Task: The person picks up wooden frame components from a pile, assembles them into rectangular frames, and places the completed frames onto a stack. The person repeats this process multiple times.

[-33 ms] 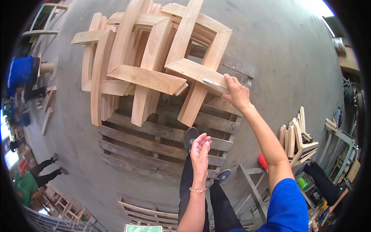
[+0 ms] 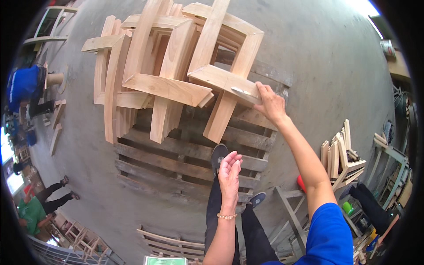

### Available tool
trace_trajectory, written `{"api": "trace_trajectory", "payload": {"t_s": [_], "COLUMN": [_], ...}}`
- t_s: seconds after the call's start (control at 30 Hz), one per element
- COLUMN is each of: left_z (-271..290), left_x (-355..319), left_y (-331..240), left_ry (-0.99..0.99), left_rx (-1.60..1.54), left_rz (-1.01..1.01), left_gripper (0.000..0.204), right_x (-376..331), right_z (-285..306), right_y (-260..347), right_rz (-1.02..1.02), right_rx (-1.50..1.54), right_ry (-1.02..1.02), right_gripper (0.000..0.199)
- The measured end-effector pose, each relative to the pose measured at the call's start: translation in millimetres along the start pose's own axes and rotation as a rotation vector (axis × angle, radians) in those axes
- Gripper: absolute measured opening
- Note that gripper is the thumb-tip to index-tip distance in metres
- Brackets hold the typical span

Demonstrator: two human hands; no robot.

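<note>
My right hand point(image 2: 271, 105) is closed at the right end of a pale wooden frame rail point(image 2: 223, 80). A shiny, pointed metal blade point(image 2: 243, 94) juts leftward from it along the rail's face; any handle is hidden. The rail belongs to an angled wooden frame, one of several mitred wooden frames point(image 2: 163, 88) stacked and interlocked on a slatted wooden pallet point(image 2: 168, 163). Nearer me, my left hand point(image 2: 229, 172), with a beaded bracelet on the wrist, hangs in the air below the stack. It is empty, palm turned inward and fingers loosely curled.
A smaller pile of wooden pieces point(image 2: 340, 157) stands at the right, by a grey metal stand point(image 2: 291, 216). My shoes point(image 2: 219, 157) are at the pallet's near side. Another pallet point(image 2: 172, 242) lies near the lower edge. Two people are at the left, one in a blue top point(image 2: 23, 86), one in green point(image 2: 31, 214).
The blade's tip has shifted slightly up and left on the rail, tilting a little more. My left hand stays nearly where it was; the view has shifted slightly.
</note>
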State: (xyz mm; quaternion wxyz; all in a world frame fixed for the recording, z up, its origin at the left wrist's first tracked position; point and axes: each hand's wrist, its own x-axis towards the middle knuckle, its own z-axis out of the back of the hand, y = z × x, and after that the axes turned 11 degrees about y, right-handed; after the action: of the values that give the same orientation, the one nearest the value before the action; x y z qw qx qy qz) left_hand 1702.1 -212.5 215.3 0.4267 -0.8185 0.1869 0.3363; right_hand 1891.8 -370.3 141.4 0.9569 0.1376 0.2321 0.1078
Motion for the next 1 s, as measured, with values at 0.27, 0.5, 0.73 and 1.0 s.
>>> {"api": "trace_trajectory", "payload": {"t_s": [0.27, 0.5, 0.73, 1.0], "left_z": [1.7, -6.8, 11.9, -17.4], "left_x": [-25.2, -39.8, -36.2, -61.4], "left_y": [30.1, 41.0, 90.2, 157.5], "left_ry": [0.054, 0.077, 0.352, 0.422], "left_rx": [0.074, 0.038, -0.208, 0.188], "left_rz": [0.033, 0.082, 0.283, 0.462], "left_gripper": [0.034, 0.037, 0.047, 0.047], "right_x": [-0.3, -98.9, -422.2, -883.9], "right_z": [-7.7, 9.3, 76.8, 158.9], "right_y": [-1.1, -12.8, -72.1, -72.3], "right_rz": [-0.008, 0.043, -0.145, -1.479], "right_rx": [0.016, 0.283, 0.267, 0.174], "right_ry": [0.004, -0.296, -0.007, -0.878], "right_gripper": [0.079, 0.046, 0.011, 0.021]}}
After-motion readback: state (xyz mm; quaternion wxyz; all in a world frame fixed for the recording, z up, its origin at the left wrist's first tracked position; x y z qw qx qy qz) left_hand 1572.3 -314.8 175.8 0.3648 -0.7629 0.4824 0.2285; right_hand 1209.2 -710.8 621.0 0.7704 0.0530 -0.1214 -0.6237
